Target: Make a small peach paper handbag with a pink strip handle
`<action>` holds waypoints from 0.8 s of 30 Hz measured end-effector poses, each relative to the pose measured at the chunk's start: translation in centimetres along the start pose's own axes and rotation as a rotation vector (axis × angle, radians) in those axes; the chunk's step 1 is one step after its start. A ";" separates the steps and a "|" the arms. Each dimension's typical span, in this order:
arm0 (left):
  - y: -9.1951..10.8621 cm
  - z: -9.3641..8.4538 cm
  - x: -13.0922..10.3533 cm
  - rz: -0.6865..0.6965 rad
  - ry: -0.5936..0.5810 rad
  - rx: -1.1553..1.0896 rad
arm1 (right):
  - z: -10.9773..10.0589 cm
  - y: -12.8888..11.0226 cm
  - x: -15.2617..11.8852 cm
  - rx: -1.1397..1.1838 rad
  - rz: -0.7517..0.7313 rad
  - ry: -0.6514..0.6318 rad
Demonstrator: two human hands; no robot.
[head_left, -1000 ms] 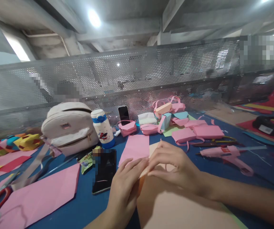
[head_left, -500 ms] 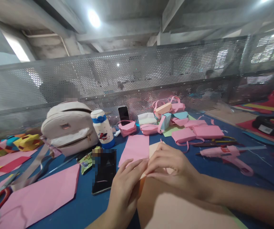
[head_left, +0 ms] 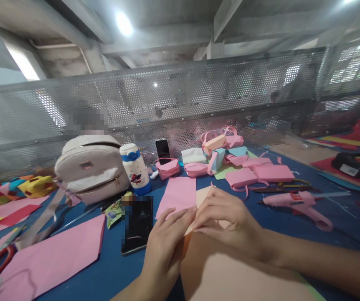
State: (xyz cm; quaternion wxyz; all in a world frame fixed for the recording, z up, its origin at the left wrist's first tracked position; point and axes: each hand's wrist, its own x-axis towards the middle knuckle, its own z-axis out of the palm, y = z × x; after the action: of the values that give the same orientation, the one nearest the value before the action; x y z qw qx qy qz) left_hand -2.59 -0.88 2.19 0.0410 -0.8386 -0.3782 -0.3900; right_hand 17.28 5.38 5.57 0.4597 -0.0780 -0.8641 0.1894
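Low in the middle of the head view, my left hand and my right hand meet over a small folded piece of peach paper. Both are closed on it, fingertips pinching its edge; most of the piece is hidden by my fingers. Peach paper also shows just beyond my right hand. Beneath my hands and right forearm lies a large peach sheet, with a green edge showing under it. A pink sheet is flat just past my left fingertips.
A dark phone lies left of my hands, near a larger pink sheet. Behind stand a bottle and a white backpack. Pink paper boxes and a pink glue gun are to the right. Scissors lie far left.
Almost nothing differs. Both hands keep their hold on the peach paper, with only a very slight shift of the fingers.
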 end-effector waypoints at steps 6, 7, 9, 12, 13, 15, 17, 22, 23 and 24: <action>0.0 -0.2 0.2 0.007 0.035 -0.014 | -0.3 -0.2 0.3 0.017 -0.008 0.023; 0.0 -0.3 0.2 0.005 0.039 -0.018 | -0.3 -0.2 0.4 0.017 -0.005 0.023; 0.1 -0.3 0.2 0.005 0.049 -0.028 | -0.4 -0.1 0.4 0.021 -0.002 0.025; 0.1 -0.3 0.2 0.004 0.050 -0.036 | -0.5 0.0 0.4 0.031 0.007 0.026; 0.1 -0.3 0.2 0.002 0.045 -0.037 | -0.6 0.1 0.4 0.035 0.011 0.027; 0.1 -0.3 0.1 -0.007 0.035 -0.038 | -0.6 0.2 0.4 0.034 0.019 0.029; 0.1 -0.2 0.1 -0.016 0.030 -0.038 | -0.6 0.3 0.4 0.026 0.015 0.032; 0.1 -0.4 0.2 -0.021 0.043 -0.035 | -0.9 0.2 0.7 -0.003 -0.015 0.029; 0.1 -0.4 0.2 -0.017 0.049 -0.032 | -0.9 0.1 0.8 -0.006 -0.015 0.027; 0.1 -0.4 0.2 -0.015 0.056 -0.029 | -1.0 0.0 0.9 -0.008 -0.014 0.025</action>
State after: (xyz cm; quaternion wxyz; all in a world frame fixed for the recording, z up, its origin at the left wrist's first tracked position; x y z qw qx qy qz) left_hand -2.68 -0.99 2.68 0.0367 -0.8251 -0.3773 -0.4190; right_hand 17.59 5.95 6.73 0.4717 -0.0759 -0.8595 0.1819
